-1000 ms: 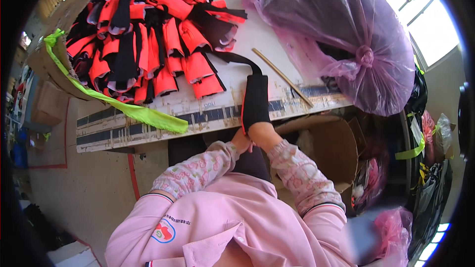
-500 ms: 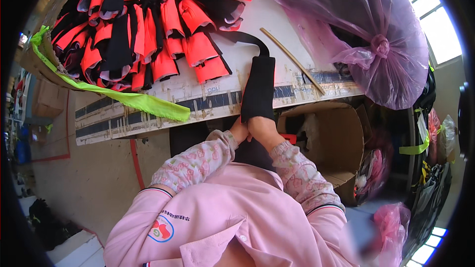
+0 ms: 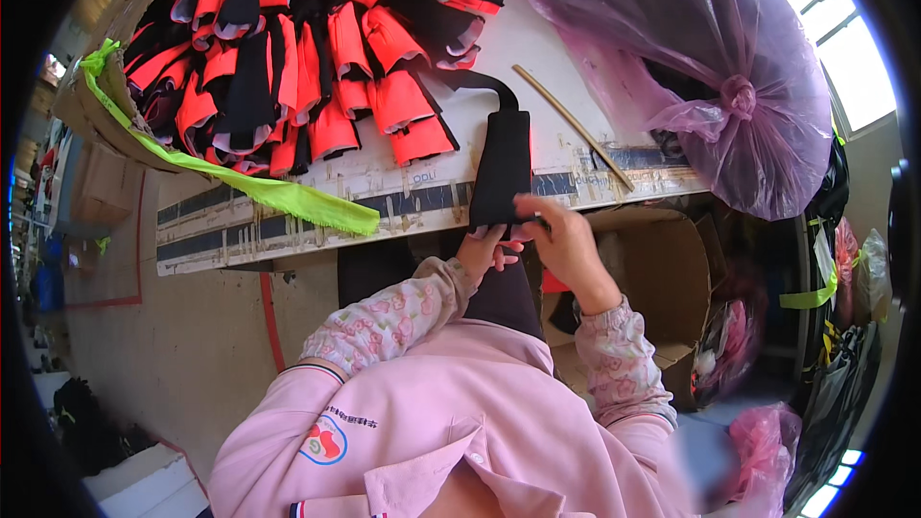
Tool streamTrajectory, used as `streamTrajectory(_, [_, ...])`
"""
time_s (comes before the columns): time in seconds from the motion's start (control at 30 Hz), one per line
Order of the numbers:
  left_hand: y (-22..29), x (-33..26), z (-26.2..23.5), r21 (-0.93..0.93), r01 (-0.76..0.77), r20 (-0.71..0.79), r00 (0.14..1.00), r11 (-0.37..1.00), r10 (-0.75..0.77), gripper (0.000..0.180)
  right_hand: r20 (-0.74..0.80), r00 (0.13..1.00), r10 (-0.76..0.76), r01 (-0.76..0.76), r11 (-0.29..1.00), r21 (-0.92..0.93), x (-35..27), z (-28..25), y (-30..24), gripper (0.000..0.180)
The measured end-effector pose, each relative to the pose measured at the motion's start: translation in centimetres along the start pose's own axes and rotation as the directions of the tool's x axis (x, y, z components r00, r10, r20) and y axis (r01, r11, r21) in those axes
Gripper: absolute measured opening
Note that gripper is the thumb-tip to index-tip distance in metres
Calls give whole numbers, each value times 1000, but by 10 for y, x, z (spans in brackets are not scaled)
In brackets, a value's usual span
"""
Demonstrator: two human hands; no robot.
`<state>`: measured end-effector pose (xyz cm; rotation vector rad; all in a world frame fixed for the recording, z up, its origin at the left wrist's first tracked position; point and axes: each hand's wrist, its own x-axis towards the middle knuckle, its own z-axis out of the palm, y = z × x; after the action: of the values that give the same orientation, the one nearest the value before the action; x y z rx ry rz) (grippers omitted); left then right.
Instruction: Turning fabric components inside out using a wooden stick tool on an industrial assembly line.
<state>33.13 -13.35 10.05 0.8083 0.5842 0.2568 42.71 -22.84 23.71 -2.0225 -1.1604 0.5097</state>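
Note:
A black fabric sleeve (image 3: 501,165) with a thin strap (image 3: 484,83) at its far end hangs over the near edge of the table, a sliver of orange along its right side. My left hand (image 3: 480,251) is closed on the sleeve's lower end, the fingertips partly hidden by the cloth. My right hand (image 3: 568,247) is raised just right of that end, fingers bent and apart, with nothing visible in them. Farther left, a heap of orange and black fabric sleeves (image 3: 331,48) covers much of the tabletop.
A thin wooden stick (image 3: 573,128) lies on the white table (image 3: 413,203). At the right sits a knotted purple plastic bag (image 3: 710,58). A yellow-green strip (image 3: 230,182) trails along the left side. Below the table edge stands an open cardboard box (image 3: 662,269).
My right hand has moved right, away from my left hand, and its fingers have come apart. The black sleeve stays in nearly the same place.

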Motion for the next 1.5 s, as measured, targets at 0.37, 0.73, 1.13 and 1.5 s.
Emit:
streamTrajectory(0.37, [-7,4,7,-37,186,-141,972,982,-190,25,-7,959,-284,262,892,-368,-4,54,61,62])
streamTrajectory(0.73, [68,-3,-13,-23,566,230,805,824,-547,54,-12,941,-338,300,852,-430,-6,56,63,53])
streamTrajectory(1.13, [4,-9,-3,153,471,-169,879,869,-446,46,-2,954,-299,240,772,-589,67,57,46,69])
streamTrajectory(1.5, [-8,-8,-4,187,370,-130,928,910,-350,33,-41,964,-261,186,781,-596,153,69,71,71])
